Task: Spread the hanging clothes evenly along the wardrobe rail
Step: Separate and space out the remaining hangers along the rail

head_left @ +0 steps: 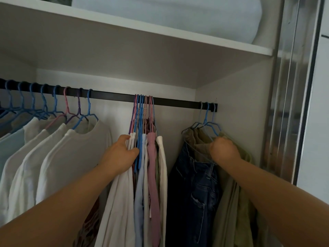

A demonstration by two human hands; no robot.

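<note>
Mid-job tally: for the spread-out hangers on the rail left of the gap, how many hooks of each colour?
Blue hangers: 6
Pink hanger: 1
Purple hanger: 1
Total: 8 in view; the left edge of the picture may cut off more.

Wardrobe contents, counted as seen:

- Rail (115, 95), dark: one.
- Shelf (160, 38) above the rail: one, carrying one pale bulky bundle (178, 16).
- Hanger hooks on the left stretch (53, 91): nine visible, seven blue, one pink, one purple; the frame edge may hide others.
- Hangers in the packed middle bunch (143, 111): roughly eight; too tightly pressed for a firm count.
- Hangers at the right end (207, 113): three, blue.
- Dark blue jeans (194, 184): one pair.
- Pink garment (153, 166): one.
- Hands: two, left hand (122, 154) and right hand (224, 150).
</note>
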